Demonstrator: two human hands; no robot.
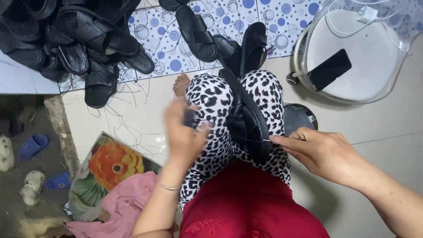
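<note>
One black sandal (246,123) lies across the lap, on the spotted trousers (211,132). The right hand (324,152) pinches a needle (267,140) at the sandal's edge, fingers closed on it. The left hand (183,130) is raised beside the sandal and blurred; its grip cannot be told. Three further sandals (198,33) lie on the dotted mat (167,48). One pile of sandals (66,39) sits at upper left. One phone (329,69) rests on one clear stool (352,53).

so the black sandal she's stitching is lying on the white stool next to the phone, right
Not quite. In the head view the black sandal rests across the person's lap, on the spotted trousers, not on the white stool. Only the phone lies on the stool. The right hand pinches a needle beside the sandal.
</note>
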